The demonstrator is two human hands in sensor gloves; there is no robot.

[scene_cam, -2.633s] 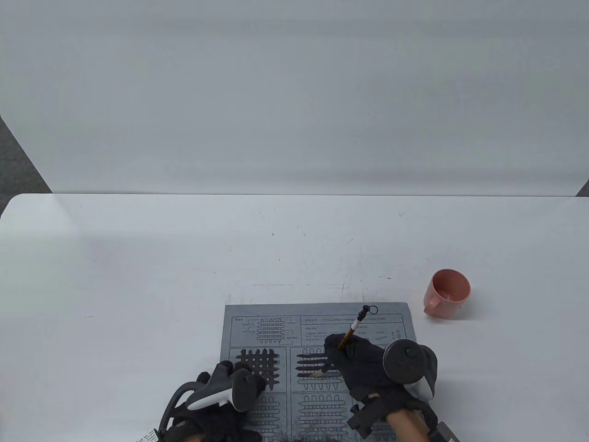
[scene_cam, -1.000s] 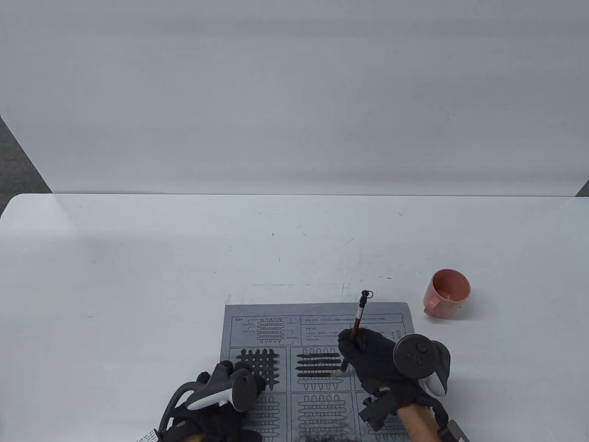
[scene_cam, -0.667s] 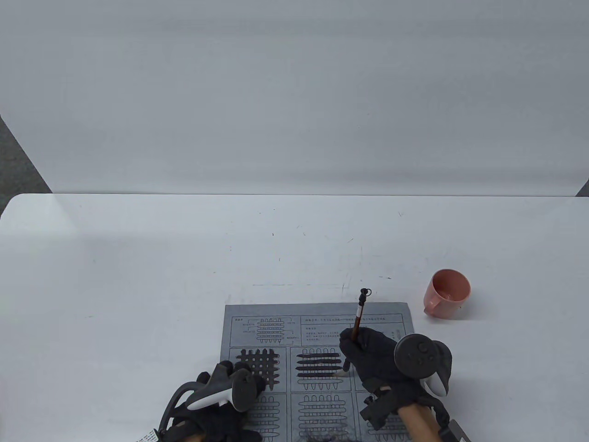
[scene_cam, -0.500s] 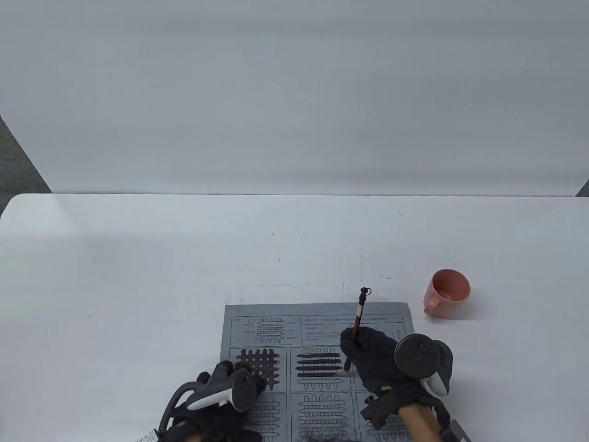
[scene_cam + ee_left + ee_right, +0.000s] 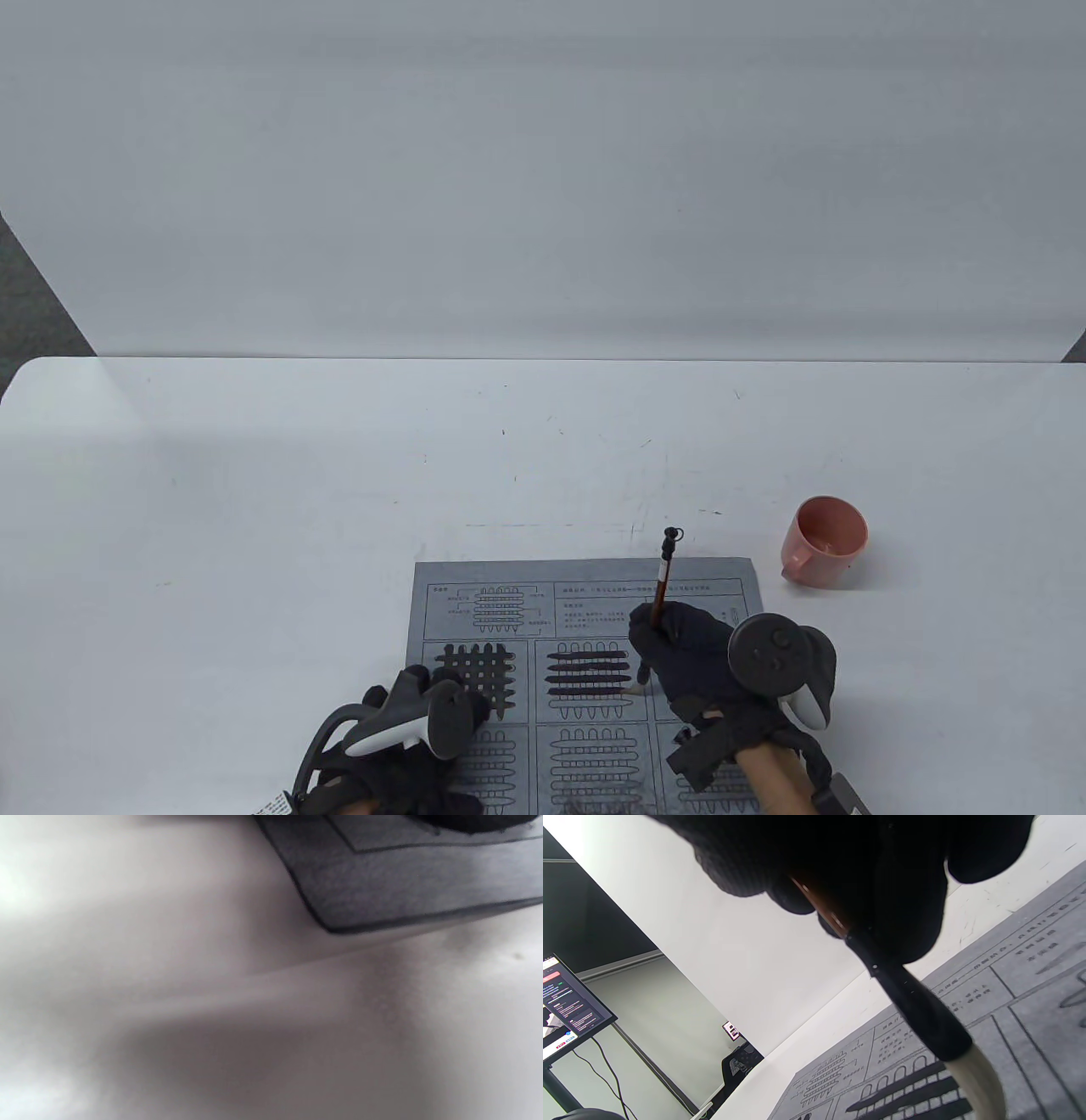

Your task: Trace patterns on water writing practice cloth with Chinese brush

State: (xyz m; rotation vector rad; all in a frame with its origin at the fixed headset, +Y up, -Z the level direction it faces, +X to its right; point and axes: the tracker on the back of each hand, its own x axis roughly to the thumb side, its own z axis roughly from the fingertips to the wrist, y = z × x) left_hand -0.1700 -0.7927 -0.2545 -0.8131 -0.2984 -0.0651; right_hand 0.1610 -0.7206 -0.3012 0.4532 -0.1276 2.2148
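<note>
The grey water writing cloth [image 5: 585,594] lies at the table's near edge, printed with boxed stroke patterns. Its upper left box is darkened as a grid and the upper middle box [image 5: 587,671] holds several dark horizontal strokes. My right hand [image 5: 691,658] grips the brown Chinese brush [image 5: 663,577] nearly upright, its pale tip [image 5: 632,692] touching the cloth at the right end of the lowest dark stroke. The right wrist view shows the fingers around the handle and the white bristles [image 5: 980,1077] bent on the cloth [image 5: 1031,1010]. My left hand [image 5: 424,717] rests on the cloth's lower left part.
A pink mug [image 5: 825,541] stands on the white table [image 5: 254,509] to the right of the cloth. The left wrist view shows a corner of the cloth [image 5: 382,887] on the table. A monitor [image 5: 568,1005] stands beyond the table's far side.
My right hand has drawn the brush rightward across the upper middle box, leaving another dark stroke, and the handle has swung more upright. In the last half second it has barely moved. The left hand has stayed put.
</note>
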